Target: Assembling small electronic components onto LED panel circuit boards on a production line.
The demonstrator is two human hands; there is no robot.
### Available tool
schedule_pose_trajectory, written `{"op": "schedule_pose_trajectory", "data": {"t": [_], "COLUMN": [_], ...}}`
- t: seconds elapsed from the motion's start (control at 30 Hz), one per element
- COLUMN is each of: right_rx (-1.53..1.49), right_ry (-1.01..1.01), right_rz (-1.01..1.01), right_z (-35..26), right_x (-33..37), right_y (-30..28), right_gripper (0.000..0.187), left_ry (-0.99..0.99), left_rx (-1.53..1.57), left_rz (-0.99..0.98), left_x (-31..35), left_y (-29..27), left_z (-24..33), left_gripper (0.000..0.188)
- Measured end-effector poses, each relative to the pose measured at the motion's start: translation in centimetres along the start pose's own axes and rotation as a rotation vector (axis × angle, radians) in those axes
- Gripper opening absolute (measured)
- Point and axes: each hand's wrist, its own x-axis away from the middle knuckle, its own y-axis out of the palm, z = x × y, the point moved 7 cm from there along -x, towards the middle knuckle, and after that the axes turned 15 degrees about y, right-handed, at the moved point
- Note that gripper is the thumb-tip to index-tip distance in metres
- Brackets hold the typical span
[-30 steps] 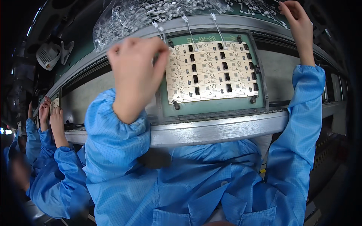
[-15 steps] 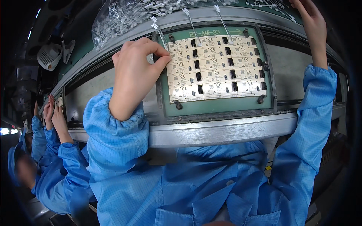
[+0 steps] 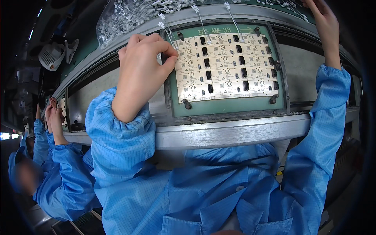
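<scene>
My left hand (image 3: 145, 62) is closed in a pinch, thumb and forefinger together at the left edge of a panel of white circuit boards (image 3: 227, 66). Whatever is between those fingertips is too small to make out. The panel lies on a green jig plate (image 3: 231, 111) in a dark frame. Several short white wire leads (image 3: 198, 17) with plugs stand along its far edge, two of them close to my left fingertips. Black connectors (image 3: 208, 74) sit in columns on the boards. My right hand (image 3: 327, 25) reaches to the far right, by loose leads; its fingertips are cut off by the picture edge.
A clear plastic bag of white wire leads (image 3: 129, 19) lies beyond the rail. More loose leads (image 3: 288, 6) are at the far right. A metal rail (image 3: 231, 131) runs along the near side. A small white fan (image 3: 51, 56) stands far left. A co-worker's hands (image 3: 55, 117) are at the left.
The jig with its panel sits slightly farther right in view. My left pinch remains at the panel's left edge. My right hand has barely moved. The co-worker's hands have shifted.
</scene>
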Motion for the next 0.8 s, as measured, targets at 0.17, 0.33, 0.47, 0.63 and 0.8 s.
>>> {"op": "schedule_pose_trajectory", "data": {"t": [0.17, 0.33, 0.47, 0.63, 0.8], "right_rx": [0.044, 0.007, 0.007, 0.022, 0.174], "right_ry": [-0.033, -0.022, -0.029, -0.008, 0.057], "right_rz": [0.011, 0.004, 0.000, -0.035, -0.031], "right_z": [-0.7, -1.0, -0.9, -1.3, -3.6], "right_x": [-0.3, 0.0, 0.0, 0.0, 0.8], "right_y": [-0.3, -0.6, -0.4, -0.1, 0.4], "right_gripper": [0.013, 0.013, 0.013, 0.014, 0.006], "left_ry": [0.117, 0.169, 0.302, 0.362, 0.337], "left_rx": [-0.182, -0.304, -0.494, -0.533, -0.481], "left_rz": [0.023, 0.087, 0.111, 0.084, 0.063], "left_x": [0.1, 0.5, 0.3, 0.0, -0.1], "left_y": [-0.8, -0.5, -0.4, -0.6, -0.9], "left_z": [1.2, 2.6, 4.2, 4.6, 4.7], "left_gripper": [0.005, 0.006, 0.005, 0.005, 0.007]}}
